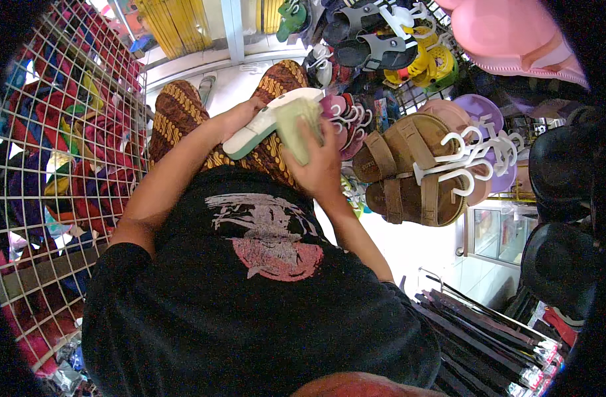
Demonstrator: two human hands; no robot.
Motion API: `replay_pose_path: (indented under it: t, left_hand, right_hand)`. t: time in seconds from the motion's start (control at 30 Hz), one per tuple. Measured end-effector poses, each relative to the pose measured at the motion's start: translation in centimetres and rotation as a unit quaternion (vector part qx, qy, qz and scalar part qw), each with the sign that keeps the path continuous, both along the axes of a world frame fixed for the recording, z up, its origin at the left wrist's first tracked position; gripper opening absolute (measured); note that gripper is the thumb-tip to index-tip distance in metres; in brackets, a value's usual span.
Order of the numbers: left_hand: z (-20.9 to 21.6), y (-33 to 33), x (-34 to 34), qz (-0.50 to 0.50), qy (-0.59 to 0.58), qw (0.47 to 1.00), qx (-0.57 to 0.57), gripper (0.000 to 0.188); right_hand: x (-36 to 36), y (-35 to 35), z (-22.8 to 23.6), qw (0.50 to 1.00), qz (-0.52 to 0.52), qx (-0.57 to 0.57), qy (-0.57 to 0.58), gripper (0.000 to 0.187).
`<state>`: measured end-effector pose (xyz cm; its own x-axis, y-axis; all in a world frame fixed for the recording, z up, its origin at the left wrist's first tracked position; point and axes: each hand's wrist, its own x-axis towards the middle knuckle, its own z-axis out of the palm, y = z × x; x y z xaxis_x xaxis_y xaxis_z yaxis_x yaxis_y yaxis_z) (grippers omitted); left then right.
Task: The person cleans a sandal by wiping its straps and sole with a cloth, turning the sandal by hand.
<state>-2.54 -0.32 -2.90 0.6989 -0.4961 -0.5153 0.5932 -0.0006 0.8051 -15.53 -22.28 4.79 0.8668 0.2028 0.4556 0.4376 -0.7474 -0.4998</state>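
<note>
Across my lap lies a white flip-flop sole [248, 137] with a green underside, tilted up toward the right. My left hand [238, 119] grips its far left edge, the fingertips partly hidden beneath or behind it. In my right hand [318, 162] is a pale yellow-green cloth [293, 126], pressed over the right half of the sole with the fingers spread on it. The cloth hides part of the sole, and both cloth and hand look slightly blurred. My knees in brown patterned trousers [178, 122] support the sole.
To the left stands a white wire grid [64, 132] with colourful goods behind it. Brown two-strap sandals [409, 149] hang on white hooks close by my right hand. Dark sandals [375, 49], yellow clogs [438, 63] and a pink bag [508, 33] are further right. Belts [475, 331] hang lower right.
</note>
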Motion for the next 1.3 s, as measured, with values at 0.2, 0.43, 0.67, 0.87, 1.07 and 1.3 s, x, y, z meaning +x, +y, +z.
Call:
replay_pose_path:
  t: [0.2, 0.43, 0.67, 0.87, 1.07, 1.3]
  left_hand:
    - [1.2, -0.2, -0.4, 0.003, 0.007, 1.0, 0.025, 0.038]
    - [0.7, -0.3, -0.5, 0.037, 0.043, 0.998, 0.004, 0.04]
    - [0.2, 0.9, 0.3, -0.011, 0.012, 1.0, 0.014, 0.041]
    - [3.1, -0.3, -0.9, 0.022, 0.054, 0.998, -0.015, 0.033]
    - [1.8, -0.1, -0.7, 0.001, 0.026, 1.0, 0.01, 0.038]
    - [3.5, -0.8, -0.4, -0.04, 0.079, 0.995, 0.051, 0.042]
  right_hand:
    - [0.4, 0.1, -0.1, 1.0, 0.013, -0.007, -0.011, 0.063]
    - [-0.3, 0.3, -0.2, 0.994, 0.107, -0.016, 0.011, 0.063]
    - [0.6, 0.7, -0.4, 0.999, -0.02, 0.014, 0.029, 0.065]
    - [0.9, 0.1, -0.4, 0.999, 0.032, -0.005, 0.029, 0.065]
    - [1.2, 0.7, 0.6, 0.998, 0.05, -0.035, 0.016, 0.066]
    - [1.2, -0.4, -0.6, 0.993, -0.088, 0.053, 0.053, 0.066]
